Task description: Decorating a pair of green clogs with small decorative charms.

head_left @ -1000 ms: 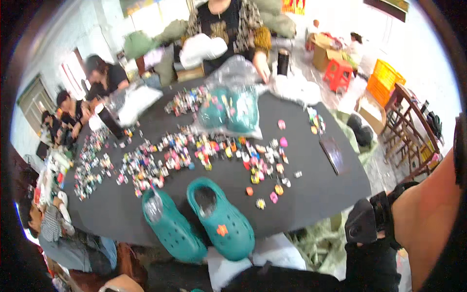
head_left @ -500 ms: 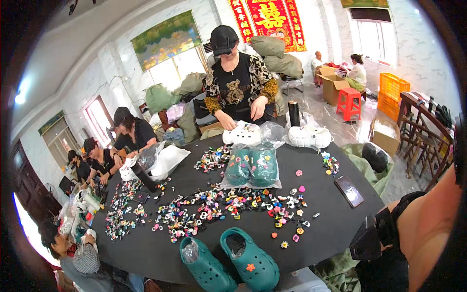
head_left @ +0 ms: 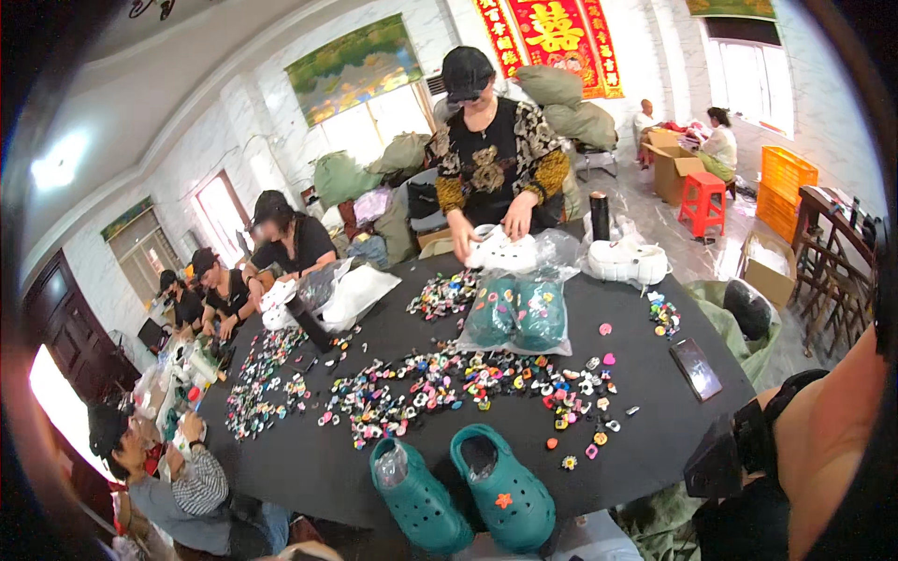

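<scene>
A pair of teal clogs stands side by side at the near edge of the table. The left clog [head_left: 421,496] has bare holes on its upper and clear plastic in its opening. On the right clog [head_left: 505,491] sits an orange star-shaped charm. My right arm [head_left: 828,449] rises along the right edge, a black strapped device on it; its hand is out of the picture. At the lower edge, left of the clogs, a small patch of skin shows, too cut off to identify. Neither of my hands can be seen holding anything.
Loose colourful shoe charms [head_left: 412,393] cover the table's middle. Behind them lie bagged teal clogs [head_left: 516,318]. A phone [head_left: 695,369] rests at the right. Opposite, a person handles a white clog [head_left: 503,251]; a black bottle [head_left: 599,215] stands near another white clog [head_left: 627,262]. Co-workers sit at the left.
The view has swung, so the scene sits farther right. The person opposite now has both hands at the white clog. A patch of skin has appeared at the lower edge. My clogs stay put.
</scene>
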`<state>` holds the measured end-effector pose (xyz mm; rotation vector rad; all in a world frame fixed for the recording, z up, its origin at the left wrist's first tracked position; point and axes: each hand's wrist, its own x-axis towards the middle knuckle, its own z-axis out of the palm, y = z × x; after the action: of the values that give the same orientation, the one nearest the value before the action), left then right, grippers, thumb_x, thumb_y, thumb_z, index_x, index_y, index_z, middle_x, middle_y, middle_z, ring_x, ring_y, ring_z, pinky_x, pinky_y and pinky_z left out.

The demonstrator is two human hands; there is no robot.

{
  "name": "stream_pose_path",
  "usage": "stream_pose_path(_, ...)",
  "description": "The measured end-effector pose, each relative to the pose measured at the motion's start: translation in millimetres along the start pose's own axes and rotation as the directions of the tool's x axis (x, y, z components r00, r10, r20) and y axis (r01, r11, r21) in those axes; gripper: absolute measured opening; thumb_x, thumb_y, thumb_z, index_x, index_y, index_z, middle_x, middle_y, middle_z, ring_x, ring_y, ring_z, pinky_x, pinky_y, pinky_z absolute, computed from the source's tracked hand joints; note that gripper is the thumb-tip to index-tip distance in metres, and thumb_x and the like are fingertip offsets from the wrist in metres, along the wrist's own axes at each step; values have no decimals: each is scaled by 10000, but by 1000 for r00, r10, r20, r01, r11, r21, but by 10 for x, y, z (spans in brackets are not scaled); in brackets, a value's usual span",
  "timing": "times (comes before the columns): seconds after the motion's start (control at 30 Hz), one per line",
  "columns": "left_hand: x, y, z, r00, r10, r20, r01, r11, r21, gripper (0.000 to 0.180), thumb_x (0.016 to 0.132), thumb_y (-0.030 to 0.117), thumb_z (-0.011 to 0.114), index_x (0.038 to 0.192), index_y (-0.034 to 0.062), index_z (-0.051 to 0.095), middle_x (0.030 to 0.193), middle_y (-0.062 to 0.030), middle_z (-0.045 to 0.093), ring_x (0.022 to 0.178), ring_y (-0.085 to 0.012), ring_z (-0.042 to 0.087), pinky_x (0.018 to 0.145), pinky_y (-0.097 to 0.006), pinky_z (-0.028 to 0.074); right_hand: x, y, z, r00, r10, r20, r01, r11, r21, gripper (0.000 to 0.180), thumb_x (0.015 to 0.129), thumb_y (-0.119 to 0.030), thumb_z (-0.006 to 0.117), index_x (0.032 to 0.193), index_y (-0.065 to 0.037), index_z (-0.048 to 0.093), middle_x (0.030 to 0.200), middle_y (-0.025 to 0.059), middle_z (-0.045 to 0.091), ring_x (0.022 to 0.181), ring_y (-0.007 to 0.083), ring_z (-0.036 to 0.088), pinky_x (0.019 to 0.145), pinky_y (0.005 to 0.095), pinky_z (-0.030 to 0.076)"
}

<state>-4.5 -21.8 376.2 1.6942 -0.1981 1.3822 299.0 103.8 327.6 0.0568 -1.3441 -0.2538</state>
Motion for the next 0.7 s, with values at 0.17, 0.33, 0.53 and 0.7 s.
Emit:
stream_pose_path(0.17, 6, -115, 96, 990, -130, 51, 138, 964, -227, 120, 842, 101, 619, 959, 111, 643, 844, -39, 610, 813, -193, 573, 792, -369, 463, -226, 6, 204, 997, 52, -63, -48, 996, 72, 443, 745, -267, 717, 1075, -81, 487, 843, 19, 485, 679, 124, 428, 580, 297, 348)
stream_pose_path(0.33, -7, -399, 329, 966, -226, 128, 259, 871, -418, 138, 856, 113, 609, 979, 59, 644, 897, -89, 622, 855, -210, 587, 823, -372, 465, -420, 6, 405, 986, 86, -141, -63, 986, 155, 405, 756, -262, 702, 1054, -87, 490, 850, 21, 481, 685, 129, 421, 583, 303, 344)
stream_pose_path(0.53, -131, -935, 607, 936, -291, 200, 343, 613, -712, 189, 874, 126, 598, 1003, -3, 646, 960, -148, 635, 905, -231, 603, 860, -376, 468, -706, -111, 457, 973, 177, -147, -148, 971, 185, 360, 770, -255, 683, 1030, -95, 493, 858, 23, 475, 692, 134, 414, 587, 311, 340)
stream_pose_path(0.7, -210, -1268, 849, 922, -302, 243, 328, 277, -903, 242, 888, 137, 588, 1024, -55, 648, 1013, -197, 646, 946, -248, 616, 891, -378, 470, -930, -327, 345, 949, 288, -125, -265, 948, 175, 322, 781, -250, 667, 1009, -101, 496, 864, 24, 471, 698, 138, 407, 590, 318, 336)
